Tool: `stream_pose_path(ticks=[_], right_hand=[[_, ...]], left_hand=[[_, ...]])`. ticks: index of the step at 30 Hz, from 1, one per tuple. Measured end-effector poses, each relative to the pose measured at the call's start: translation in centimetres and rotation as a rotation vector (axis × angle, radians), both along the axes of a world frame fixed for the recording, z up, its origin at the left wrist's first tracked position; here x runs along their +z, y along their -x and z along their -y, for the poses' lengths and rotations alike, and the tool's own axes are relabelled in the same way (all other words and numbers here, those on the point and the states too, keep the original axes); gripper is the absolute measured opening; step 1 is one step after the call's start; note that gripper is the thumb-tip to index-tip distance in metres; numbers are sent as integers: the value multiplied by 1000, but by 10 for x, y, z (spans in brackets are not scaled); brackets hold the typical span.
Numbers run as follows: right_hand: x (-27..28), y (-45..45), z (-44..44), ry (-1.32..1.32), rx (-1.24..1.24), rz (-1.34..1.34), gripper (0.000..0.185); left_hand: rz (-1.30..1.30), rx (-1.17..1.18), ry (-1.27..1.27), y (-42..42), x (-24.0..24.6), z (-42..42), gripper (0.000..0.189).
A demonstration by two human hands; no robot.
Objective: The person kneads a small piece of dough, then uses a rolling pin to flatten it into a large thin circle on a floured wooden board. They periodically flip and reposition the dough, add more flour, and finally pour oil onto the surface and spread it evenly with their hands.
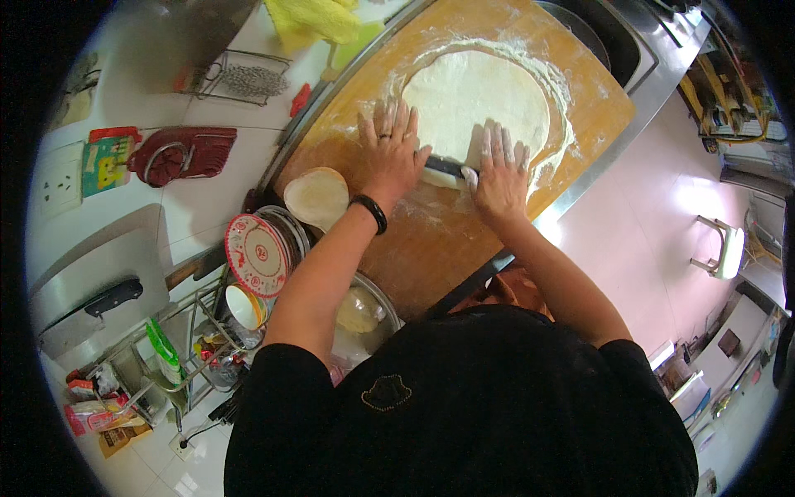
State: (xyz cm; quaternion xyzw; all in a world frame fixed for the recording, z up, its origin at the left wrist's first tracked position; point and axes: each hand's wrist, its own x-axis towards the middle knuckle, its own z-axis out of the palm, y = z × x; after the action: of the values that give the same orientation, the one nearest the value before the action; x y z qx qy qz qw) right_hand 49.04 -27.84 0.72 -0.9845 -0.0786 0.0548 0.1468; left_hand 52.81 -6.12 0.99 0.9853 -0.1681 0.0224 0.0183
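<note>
A large, thin round sheet of dough point(475, 102) lies on a floured wooden board point(428, 248). Across its near edge runs a dark rolling pin point(444, 166), its middle showing between my hands. My left hand point(391, 146) is flat over the pin's left end, fingers spread and dusted with flour. Over the right end rests my right hand point(502, 168), palm down, with floury fingertips reaching onto the dough. The pin's ends are hidden beneath both palms. Left of my left wrist sits a pale rounded vessel point(317, 196), its contents unclear.
A bowl with dough point(360, 309) stands by my left elbow, near stacked plates point(259, 255) and a cup point(244, 306). A cleaver point(115, 297) hangs on the left wall above a wire rack point(199, 310). Beyond the board is a sink point(621, 43); a stool point(726, 248) stands right.
</note>
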Motion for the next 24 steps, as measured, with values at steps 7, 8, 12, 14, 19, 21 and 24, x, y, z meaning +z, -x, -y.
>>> stream_pose_path(ticks=[7,8,12,14,19,21,24], right_hand=[[10,39,-6,-2,63,1,89],[11,47,-8,-41,87,-2,89],[12,71,-13,27,132,-59,88],[10,77,-12,9,157,-55,85],[-1,91,9,-39,232,6,63],[-5,99,19,-146,169,86,49],[-11,101,26,-147,121,36,43]], left_hand=[[-157,-10,-27,36,1,-13,80],[-177,-24,-34,45,1,-16,81],[-223,-43,-17,67,6,-25,81],[-265,-31,6,72,10,-23,79],[-276,33,4,78,17,-22,62],[-267,32,61,77,16,-27,57],[-270,-3,233,65,12,-33,46]])
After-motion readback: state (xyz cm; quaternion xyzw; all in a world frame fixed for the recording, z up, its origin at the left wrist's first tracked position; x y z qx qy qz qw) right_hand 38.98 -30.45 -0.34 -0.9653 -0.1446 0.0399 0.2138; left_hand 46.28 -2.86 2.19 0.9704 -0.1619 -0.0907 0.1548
